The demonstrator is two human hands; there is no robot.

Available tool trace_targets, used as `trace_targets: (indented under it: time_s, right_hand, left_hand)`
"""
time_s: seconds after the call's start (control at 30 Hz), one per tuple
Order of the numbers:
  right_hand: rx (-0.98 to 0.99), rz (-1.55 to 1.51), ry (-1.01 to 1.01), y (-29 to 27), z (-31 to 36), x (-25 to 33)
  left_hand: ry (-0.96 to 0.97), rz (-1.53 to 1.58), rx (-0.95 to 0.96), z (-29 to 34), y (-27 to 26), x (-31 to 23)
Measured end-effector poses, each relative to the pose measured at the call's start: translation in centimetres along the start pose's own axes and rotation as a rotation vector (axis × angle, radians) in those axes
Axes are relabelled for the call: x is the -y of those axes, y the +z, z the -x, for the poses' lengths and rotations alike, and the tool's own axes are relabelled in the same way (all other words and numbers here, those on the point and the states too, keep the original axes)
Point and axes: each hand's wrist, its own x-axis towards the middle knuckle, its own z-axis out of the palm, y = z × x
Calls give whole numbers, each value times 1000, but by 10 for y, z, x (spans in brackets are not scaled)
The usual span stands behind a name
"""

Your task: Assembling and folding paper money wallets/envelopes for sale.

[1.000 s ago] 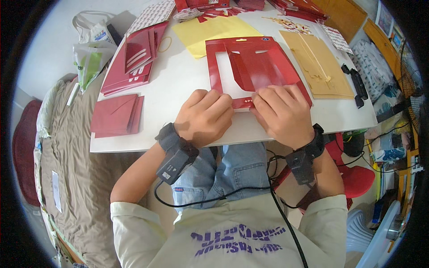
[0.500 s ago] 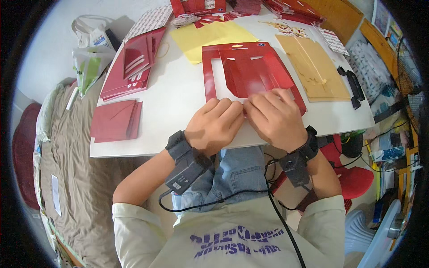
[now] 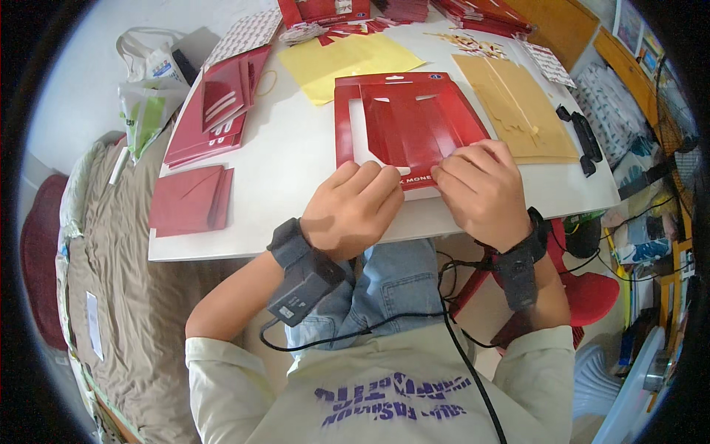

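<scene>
A flat red cardboard window box lies on the white table in front of me, with a hang hole at its far edge and a white cut-out down its left side. My left hand is closed on its near edge at the left, fingers curled under and partly hidden. Farther right, my right hand is closed on the same near edge by the corner, thumb and fingers pinched together. Between the two hands a strip of the printed near edge shows. Both wrists wear black straps with modules.
Dark red envelopes and red folders lie at the left. Behind the box is a yellow sheet; tan card sheets lie to the right. Red packaging is piled at the back. A black cable crosses my lap.
My right hand has slid right along the box's near edge, away from my left hand, uncovering the printed strip. The left hand has barely moved.
</scene>
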Motion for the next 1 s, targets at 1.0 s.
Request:
trace_targets:
  time_s: [1.0]
  right_hand:
    - [-9, -67, 101, 4, 3, 2]
  left_hand:
    - [-75, 65, -105, -22, 24, -3]
